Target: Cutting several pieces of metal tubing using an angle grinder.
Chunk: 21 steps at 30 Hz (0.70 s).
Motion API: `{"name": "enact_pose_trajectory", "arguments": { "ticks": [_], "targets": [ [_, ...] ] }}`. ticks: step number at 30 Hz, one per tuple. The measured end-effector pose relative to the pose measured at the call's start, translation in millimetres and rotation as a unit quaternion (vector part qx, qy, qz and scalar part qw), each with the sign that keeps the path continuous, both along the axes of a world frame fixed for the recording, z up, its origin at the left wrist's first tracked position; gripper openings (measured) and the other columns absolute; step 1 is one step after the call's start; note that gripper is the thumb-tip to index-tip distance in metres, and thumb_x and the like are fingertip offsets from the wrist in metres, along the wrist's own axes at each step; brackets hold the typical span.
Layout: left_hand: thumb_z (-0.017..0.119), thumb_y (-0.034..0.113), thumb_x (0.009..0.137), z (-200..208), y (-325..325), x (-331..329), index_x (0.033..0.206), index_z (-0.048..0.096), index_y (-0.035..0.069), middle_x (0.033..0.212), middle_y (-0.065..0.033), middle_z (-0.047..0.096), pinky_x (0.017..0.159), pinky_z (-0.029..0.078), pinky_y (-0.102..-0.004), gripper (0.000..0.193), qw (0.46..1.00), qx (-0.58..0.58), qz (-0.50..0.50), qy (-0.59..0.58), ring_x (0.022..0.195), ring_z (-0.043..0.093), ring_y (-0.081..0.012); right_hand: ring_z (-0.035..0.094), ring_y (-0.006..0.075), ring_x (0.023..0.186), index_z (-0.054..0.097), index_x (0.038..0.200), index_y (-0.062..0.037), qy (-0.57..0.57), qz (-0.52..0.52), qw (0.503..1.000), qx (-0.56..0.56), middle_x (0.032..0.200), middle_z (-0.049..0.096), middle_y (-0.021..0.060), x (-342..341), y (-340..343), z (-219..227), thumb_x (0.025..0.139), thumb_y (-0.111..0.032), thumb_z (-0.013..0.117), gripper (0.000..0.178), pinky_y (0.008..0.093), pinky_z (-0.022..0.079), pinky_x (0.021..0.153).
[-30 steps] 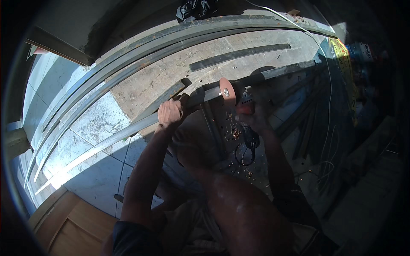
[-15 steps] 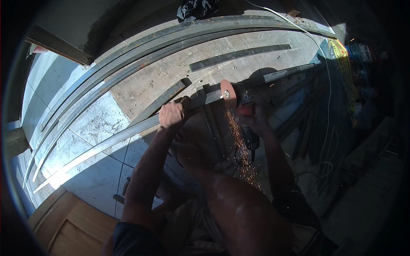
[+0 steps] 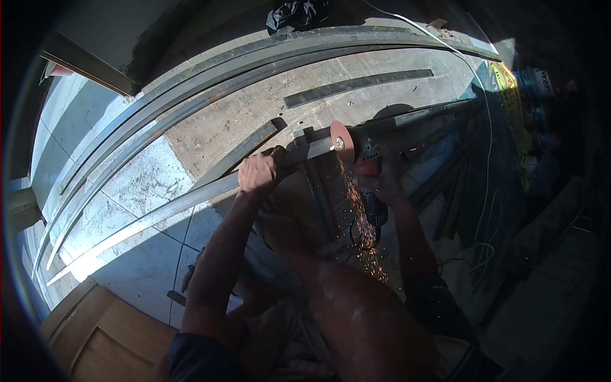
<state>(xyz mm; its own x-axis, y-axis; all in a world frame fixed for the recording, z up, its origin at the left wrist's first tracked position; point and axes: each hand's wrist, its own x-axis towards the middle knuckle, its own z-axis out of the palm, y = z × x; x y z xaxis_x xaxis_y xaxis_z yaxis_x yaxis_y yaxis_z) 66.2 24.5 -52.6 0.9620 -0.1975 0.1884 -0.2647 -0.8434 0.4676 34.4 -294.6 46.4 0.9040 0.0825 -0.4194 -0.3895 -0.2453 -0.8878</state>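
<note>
Bar [image 3: 191,200]: a long steel length lying across the tiled floor, its near end propped up where the grinder [image 3: 366,162] disc bites into it, sparks falling toward the knee. If the bar shifts, the disc could pinch and kick; sparks may also burn bare skin. The left hand [image 3: 258,173] is wrapped tight around the bar beside the cut, arm straight. The right hand [image 3: 382,184], in shadow, grips the grinder body.

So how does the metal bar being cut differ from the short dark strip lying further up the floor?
The metal bar is long, pale and sunlit; the dark strip is shorter and darker. The left hand grips the bar while the grinder disc throws sparks against it; the strip lies untouched, away from both hands. Both are straight, slim lengths.
</note>
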Motion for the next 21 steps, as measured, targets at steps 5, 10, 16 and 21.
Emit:
{"name": "enact_pose_trajectory", "arguments": {
  "ticks": [5,10,16,21],
  "targets": [
    [0.056,0.036,0.093,2.2,-0.5,0.4,0.102,0.078,0.021,0.067,-0.0152,0.063,0.054,0.048,-0.0449,0.028,1.000,0.009,0.000,-0.010,0.061,0.063,-0.0323,0.063,0.0129,0.090,0.061,0.109,-0.0057,-0.009,0.011,1.000,-0.027,0.099,0.065,0.0032,2.7,-0.8,2.7,0.071,-0.011,0.087,0.046,0.0321,0.055,0.081],
    [0.055,0.034,0.094,0.3,0.0,-3.1,0.101,0.078,0.020,0.069,-0.0152,0.063,0.057,0.048,-0.0451,0.028,1.000,-0.011,0.018,-0.010,0.064,0.064,-0.0324,0.063,0.0140,0.092,0.062,0.112,-0.0048,-0.053,0.019,0.996,-0.071,0.100,0.065,0.0044,3.0,-4.9,-3.1,0.070,-0.014,0.089,0.051,0.0323,0.054,0.082],
    [0.054,0.027,0.093,-8.9,1.9,-2.8,0.089,0.069,0.012,0.082,-0.0131,0.065,0.074,0.050,-0.0451,0.021,0.998,0.019,0.007,0.067,0.079,0.064,-0.0316,0.063,0.0146,0.088,0.061,0.115,-0.0044,-0.002,0.014,0.999,-0.049,0.100,0.065,0.0054,4.7,-8.4,-9.9,0.070,-0.017,0.088,0.054,0.0320,0.054,0.078],
    [0.051,0.027,0.096,-4.3,1.9,0.9,0.101,0.074,0.016,0.085,-0.0148,0.067,0.078,0.050,-0.0455,0.025,0.993,0.037,-0.017,0.110,0.082,0.065,-0.0325,0.062,0.0132,0.079,0.060,0.115,-0.0048,0.062,-0.016,0.998,0.004,0.095,0.063,0.0039,-4.3,-9.1,-3.8,0.070,-0.017,0.087,0.053,0.0311,0.054,0.069]
  ]
}}
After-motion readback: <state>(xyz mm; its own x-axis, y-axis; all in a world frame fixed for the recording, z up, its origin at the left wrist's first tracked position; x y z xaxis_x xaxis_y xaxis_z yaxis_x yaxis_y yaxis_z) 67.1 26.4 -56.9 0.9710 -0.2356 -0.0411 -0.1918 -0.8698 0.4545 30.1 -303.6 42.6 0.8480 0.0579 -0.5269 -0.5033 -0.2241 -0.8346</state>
